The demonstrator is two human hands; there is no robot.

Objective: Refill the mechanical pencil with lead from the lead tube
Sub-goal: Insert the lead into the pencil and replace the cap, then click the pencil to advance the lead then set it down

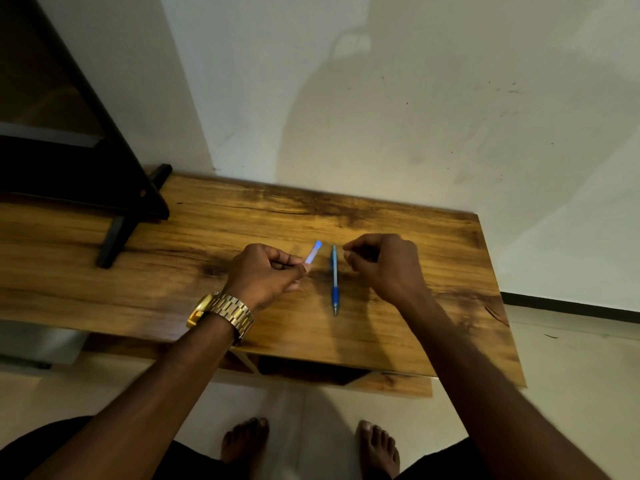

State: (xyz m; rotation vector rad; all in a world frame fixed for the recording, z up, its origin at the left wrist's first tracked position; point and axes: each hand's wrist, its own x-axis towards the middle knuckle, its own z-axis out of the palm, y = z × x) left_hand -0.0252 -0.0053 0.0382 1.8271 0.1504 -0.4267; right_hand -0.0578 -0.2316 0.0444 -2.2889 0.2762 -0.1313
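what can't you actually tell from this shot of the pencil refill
Head view, the only one:
- Whether the small clear lead tube with a blue end, pinched in the left hand, is open or holds lead: blurred and too small.
- What the right hand pinches, if anything: its curled fingers hide it.
- Whether the blue mechanical pencil lying on the wooden table still has its end cap: too small.

A wooden table [398, 323] stands against a scuffed white wall [415, 98] on pale floor [571, 375].
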